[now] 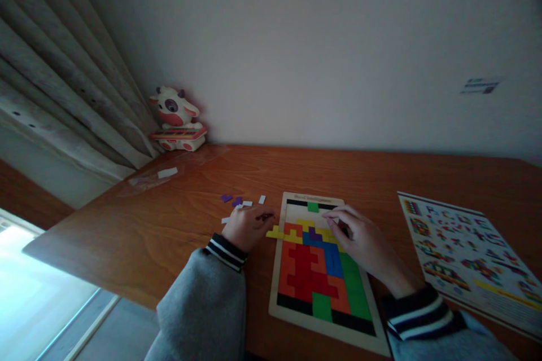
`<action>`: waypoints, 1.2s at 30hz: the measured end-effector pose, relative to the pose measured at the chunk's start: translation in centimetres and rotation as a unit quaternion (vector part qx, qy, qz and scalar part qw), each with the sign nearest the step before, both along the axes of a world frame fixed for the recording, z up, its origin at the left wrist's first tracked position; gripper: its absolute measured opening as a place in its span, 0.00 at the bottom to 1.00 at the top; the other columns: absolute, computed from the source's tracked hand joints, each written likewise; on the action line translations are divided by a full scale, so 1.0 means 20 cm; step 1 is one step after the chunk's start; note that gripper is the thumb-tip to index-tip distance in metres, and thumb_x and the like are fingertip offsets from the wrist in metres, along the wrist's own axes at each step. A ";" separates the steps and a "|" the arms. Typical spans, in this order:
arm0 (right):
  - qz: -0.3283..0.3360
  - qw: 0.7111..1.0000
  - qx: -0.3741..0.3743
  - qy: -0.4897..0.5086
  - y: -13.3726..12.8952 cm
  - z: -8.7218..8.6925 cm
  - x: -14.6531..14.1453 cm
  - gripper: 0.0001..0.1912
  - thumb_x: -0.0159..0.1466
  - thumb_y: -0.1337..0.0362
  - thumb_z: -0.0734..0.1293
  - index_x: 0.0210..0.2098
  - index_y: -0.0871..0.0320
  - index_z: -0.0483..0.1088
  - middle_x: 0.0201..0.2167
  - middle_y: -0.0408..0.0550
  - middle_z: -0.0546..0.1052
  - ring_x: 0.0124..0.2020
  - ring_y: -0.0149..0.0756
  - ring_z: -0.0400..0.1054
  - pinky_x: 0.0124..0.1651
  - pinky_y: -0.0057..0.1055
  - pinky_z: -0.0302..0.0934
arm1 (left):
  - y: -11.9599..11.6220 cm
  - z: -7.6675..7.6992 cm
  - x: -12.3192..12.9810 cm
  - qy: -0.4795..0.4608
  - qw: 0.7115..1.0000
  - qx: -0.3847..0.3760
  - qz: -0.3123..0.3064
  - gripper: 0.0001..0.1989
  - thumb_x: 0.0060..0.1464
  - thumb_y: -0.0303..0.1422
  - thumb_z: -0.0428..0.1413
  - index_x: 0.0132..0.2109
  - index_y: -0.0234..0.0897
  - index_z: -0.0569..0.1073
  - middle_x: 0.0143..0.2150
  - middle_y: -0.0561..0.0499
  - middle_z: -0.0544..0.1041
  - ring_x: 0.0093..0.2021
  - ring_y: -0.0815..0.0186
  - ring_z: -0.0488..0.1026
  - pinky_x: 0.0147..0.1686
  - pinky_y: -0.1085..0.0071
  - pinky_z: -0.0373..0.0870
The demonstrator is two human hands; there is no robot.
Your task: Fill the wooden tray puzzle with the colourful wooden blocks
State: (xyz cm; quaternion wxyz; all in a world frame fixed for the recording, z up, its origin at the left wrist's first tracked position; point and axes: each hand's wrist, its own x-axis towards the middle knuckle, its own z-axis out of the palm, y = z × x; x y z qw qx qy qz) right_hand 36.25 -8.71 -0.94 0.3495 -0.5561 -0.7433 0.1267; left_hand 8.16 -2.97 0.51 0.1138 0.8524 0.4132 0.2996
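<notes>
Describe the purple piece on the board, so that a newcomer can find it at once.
On the brown table, left of the printed sheet, lies a puzzle board. Near the middle of its far half, yellow pieces and blue pieces border a purple piece. Only this purple one shows on the board; the other purple pieces lie on the table.

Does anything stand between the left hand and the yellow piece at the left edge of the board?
Nothing visible does: the left hand is right beside the yellow piece, which overlaps the left rim of the board.
</notes>
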 end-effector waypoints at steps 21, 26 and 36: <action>-0.011 1.000 0.019 0.011 0.00 0.00 0.00 0.11 0.69 0.59 0.59 0.43 0.53 0.71 0.43 0.50 0.75 0.38 0.38 0.73 0.41 0.37 0.69 | 0.01 -0.05 -0.02 0.079 0.986 0.044 -0.138 0.17 0.51 0.22 0.52 0.45 0.39 0.78 0.48 0.47 0.79 0.45 0.64 0.78 0.46 0.67 0.76; -0.020 0.999 0.013 0.025 0.01 0.01 0.00 0.12 0.68 0.57 0.59 0.43 0.53 0.71 0.42 0.50 0.75 0.35 0.37 0.72 0.39 0.37 0.69 | 0.00 -0.03 0.01 0.057 0.986 0.114 -0.111 0.13 0.60 0.25 0.51 0.45 0.39 0.78 0.47 0.48 0.80 0.45 0.64 0.77 0.47 0.66 0.75; 0.063 0.982 -0.108 0.144 -0.03 0.05 -0.11 0.17 0.67 0.52 0.62 0.49 0.52 0.72 0.43 0.49 0.78 0.41 0.38 0.73 0.46 0.38 0.69 | -0.08 0.00 0.14 0.037 0.971 0.172 -0.161 0.09 0.64 0.32 0.52 0.44 0.39 0.78 0.44 0.50 0.81 0.39 0.67 0.77 0.41 0.70 0.74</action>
